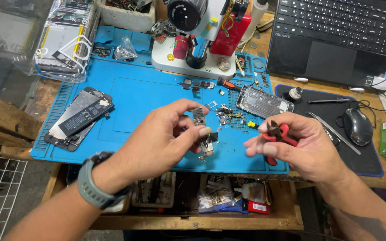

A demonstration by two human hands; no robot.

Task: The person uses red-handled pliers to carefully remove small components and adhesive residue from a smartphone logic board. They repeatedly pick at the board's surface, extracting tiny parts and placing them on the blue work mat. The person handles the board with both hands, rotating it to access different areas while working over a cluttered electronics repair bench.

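Fingers of the left hand [166,134] pinch a small circuit board [200,129]; right hand [298,147] grips red pliers [279,134] (jaws shut).

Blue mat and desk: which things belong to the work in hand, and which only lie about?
In hand:
left hand holding circuit board
right hand holding red pliers

Lying about:
open phone
phone shell
laptop
mouse
tweezers
microscope

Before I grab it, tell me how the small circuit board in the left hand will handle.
The circuit board looks thin and light, pinched by the left hand fingertips. Probably stiff but fragile: bare components show. Dangling parts at its lower end may flop or snag.
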